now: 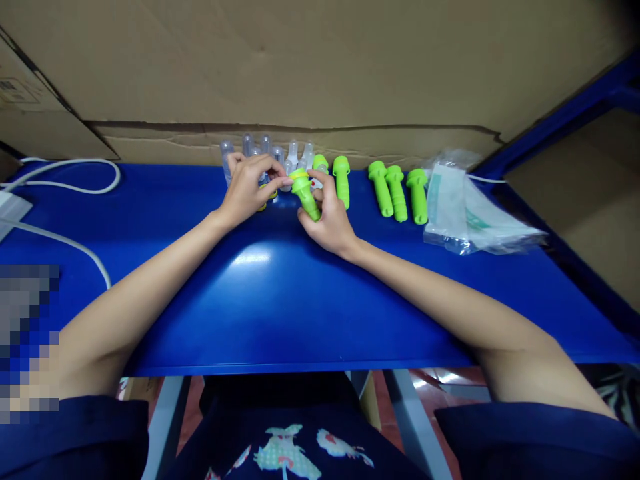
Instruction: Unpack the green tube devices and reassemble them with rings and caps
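Note:
My right hand [333, 217] is closed around a bright green ribbed handle [307, 198], which tilts with its wide end up and to the left. At that wide end sits a yellow ring [299, 174]. The thumb and index finger of my left hand [251, 183] pinch at this ring. Behind my left hand stand several clear plastic tubes [267, 144] with rounded tops, partly hidden by the fingers. Small yellow-rimmed pieces [263, 207] lie below that hand. Another green handle [342, 183] is just beyond my right hand.
Further right on the blue table [280, 313] lie more green handles [399, 193], beside clear plastic bags [453, 207] with green print. A white cable [75, 243] runs along the left. Cardboard [310, 60] walls off the back, and a blue frame [555, 110] rises at the right.

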### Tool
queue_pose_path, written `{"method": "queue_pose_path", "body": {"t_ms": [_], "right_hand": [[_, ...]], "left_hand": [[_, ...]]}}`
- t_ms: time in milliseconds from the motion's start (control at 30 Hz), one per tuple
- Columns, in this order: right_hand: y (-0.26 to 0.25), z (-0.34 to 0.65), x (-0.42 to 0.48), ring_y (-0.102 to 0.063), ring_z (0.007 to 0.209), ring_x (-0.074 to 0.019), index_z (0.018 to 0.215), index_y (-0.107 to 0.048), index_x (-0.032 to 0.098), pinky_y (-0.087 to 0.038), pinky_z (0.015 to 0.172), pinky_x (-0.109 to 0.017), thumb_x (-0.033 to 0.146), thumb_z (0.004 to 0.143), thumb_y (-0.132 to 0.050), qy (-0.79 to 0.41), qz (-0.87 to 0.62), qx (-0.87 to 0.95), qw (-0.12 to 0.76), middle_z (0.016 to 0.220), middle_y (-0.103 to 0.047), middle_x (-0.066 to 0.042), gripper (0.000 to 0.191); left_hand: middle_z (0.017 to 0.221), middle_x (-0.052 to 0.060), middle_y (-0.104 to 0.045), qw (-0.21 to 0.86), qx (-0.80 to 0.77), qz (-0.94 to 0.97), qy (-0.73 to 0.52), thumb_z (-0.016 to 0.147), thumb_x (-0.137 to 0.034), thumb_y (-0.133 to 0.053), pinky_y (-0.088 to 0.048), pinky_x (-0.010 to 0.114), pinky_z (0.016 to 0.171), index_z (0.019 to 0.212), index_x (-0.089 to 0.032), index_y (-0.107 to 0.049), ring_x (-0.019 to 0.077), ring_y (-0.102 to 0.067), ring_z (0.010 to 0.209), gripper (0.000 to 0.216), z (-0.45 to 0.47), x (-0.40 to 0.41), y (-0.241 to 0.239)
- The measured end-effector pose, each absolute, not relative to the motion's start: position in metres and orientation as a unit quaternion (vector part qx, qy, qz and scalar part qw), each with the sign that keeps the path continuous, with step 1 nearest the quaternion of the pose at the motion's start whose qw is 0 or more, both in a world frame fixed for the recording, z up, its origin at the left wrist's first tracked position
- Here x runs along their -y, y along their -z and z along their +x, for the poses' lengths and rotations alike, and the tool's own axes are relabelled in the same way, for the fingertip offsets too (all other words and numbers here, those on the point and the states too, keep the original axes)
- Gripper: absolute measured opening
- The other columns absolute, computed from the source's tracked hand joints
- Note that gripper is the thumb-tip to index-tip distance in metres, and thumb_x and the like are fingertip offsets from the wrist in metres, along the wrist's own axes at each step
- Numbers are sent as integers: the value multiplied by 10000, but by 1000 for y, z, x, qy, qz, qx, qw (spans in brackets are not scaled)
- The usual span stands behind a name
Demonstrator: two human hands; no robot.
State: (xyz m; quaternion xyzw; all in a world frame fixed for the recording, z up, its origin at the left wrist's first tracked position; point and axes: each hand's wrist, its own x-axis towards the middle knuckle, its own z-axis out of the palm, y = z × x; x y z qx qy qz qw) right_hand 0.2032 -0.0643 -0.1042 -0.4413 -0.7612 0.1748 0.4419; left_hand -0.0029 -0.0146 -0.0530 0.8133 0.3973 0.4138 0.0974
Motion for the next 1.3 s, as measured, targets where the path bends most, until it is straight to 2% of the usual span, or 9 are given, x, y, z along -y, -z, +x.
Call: {"method": "queue_pose_path", "body": {"t_ms": [167, 333, 600, 867, 967, 1067, 1133, 1300], "right_hand": [[104, 204, 63, -554, 681, -208, 1486, -314, 270, -596, 824, -473, 255, 954, -591, -179, -440, 756, 451, 766, -487, 19, 600], [105, 206, 62, -566, 692, -205, 1484, -332, 266, -597, 785, -460, 258, 951, -604, -188, -441, 751, 454, 777, -497, 14, 599], [108, 205, 63, -597, 766, -223, 1540, -300, 288, -586, 786, -451, 284, 968, -600, -205, -439, 755, 443, 870, -556, -16, 647], [111, 203, 61, -574, 712, -208, 1508, -299, 268, -602, 781, -460, 265, 958, -592, -216, -438, 742, 458, 817, -535, 4, 623], [112, 204, 61, -584, 733, -215, 1502, -289, 282, -592, 789, -454, 293, 966, -587, -220, -442, 738, 459, 834, -540, 0, 613], [110, 203, 64, -599, 759, -215, 1504, -283, 287, -587, 794, -446, 306, 975, -579, -217, -446, 735, 463, 878, -565, -13, 607], [108, 201, 66, -619, 784, -213, 1505, -273, 284, -593, 813, -450, 292, 974, -577, -216, -443, 731, 471, 940, -602, -30, 612], [106, 198, 70, -664, 857, -229, 1523, -235, 286, -605, 853, -470, 277, 974, -583, -217, -446, 726, 477, 1050, -648, -64, 650]], "left_hand": [[990, 48, -769, 89, -396, 824, -394, 992, -569, -622, -346, 483, 1168, 939, -239, -718, 253, -700, 1014, 347, -2, 14, 55], [1028, 79, -744, 64, -386, 842, -371, 1035, -498, -543, -327, 524, 1185, 992, -231, -688, 291, -695, 1098, 306, 1, 20, 55], [997, 64, -719, 39, -401, 832, -381, 972, -429, -635, -330, 553, 1197, 933, -231, -655, 303, -693, 1088, 202, 9, 29, 52], [914, 65, -742, 55, -431, 792, -430, 947, -355, -664, -339, 532, 1204, 863, -211, -676, 303, -695, 1102, 168, 21, 32, 63], [854, 53, -750, 82, -432, 775, -454, 923, -318, -691, -418, 478, 1136, 806, -198, -688, 260, -717, 986, 167, 24, 33, 64], [813, 44, -760, 158, -429, 749, -479, 904, -290, -718, -526, 359, 947, 793, -192, -712, 198, -707, 842, 149, 28, 36, 60], [814, 43, -771, 210, -425, 728, -496, 900, -281, -730, -549, 304, 833, 808, -186, -729, 174, -697, 794, 132, 30, 39, 56], [815, 38, -786, 228, -417, 710, -520, 881, -247, -752, -570, 274, 779, 815, -180, -747, 162, -707, 776, 95, 31, 45, 52]]}}
